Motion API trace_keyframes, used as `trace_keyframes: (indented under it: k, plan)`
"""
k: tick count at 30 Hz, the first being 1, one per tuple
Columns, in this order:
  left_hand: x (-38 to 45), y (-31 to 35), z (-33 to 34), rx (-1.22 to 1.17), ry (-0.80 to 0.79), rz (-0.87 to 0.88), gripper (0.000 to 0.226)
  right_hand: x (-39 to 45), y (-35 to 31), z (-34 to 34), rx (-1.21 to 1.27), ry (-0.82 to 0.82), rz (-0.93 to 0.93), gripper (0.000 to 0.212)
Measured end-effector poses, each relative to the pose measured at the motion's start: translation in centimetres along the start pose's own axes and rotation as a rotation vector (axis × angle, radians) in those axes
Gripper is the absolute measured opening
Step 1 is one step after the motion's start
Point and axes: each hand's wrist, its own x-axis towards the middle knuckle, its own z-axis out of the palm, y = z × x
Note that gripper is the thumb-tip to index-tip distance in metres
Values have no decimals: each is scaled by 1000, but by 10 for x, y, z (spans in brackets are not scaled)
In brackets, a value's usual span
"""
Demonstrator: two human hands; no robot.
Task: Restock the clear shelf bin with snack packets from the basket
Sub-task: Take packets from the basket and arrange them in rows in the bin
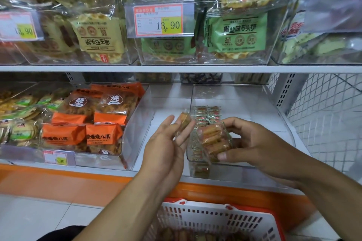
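A clear shelf bin stands on the lower shelf at the right, with several small snack packets stacked against its left wall. My left hand pinches one small clear-wrapped biscuit packet just left of the bin's front corner. My right hand grips a bundle of several biscuit packets over the bin's front left part. The white basket with a red rim sits below at the bottom edge, with more packets inside it.
A clear bin of orange snack bags stands left of the gap. The upper shelf carries bins of green and yellow cracker bags with price tags. A white wire mesh panel closes the right side.
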Motion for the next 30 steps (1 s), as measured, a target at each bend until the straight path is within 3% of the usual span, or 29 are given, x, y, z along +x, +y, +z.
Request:
trace_keyframes:
  k: [3, 7, 12, 16, 19, 22, 24, 27, 30]
  plan:
    - [-3, -4, 1, 88, -95, -12, 26, 0, 0, -3, -5, -14, -1, 49]
    - [-14, -12, 6, 289, -231, -35, 30, 0, -6, -2, -57, 62, -1, 49]
    - [-23, -17, 9, 389, -248, -191, 44, -1, -8, -2, -211, 93, 16, 65]
    - [-26, -20, 11, 336, -258, -207, 36, -1, -5, 1, -361, -24, -3, 67]
    - [-26, -23, 11, 303, -215, -218, 30, -1, -4, 1, -426, -8, 3, 82]
    - [-25, -26, 13, 335, -188, -203, 33, -2, -9, -3, -382, -35, -15, 66]
    - [-21, -29, 9, 558, -137, -81, 43, 2, -12, -15, -403, 70, -8, 60]
    - [-21, -31, -1, 1100, -112, 316, 26, 13, -6, -38, -466, 298, 97, 54]
    - [-30, -43, -11, 1672, -261, 533, 35, 24, 14, -37, -445, 284, 318, 46]
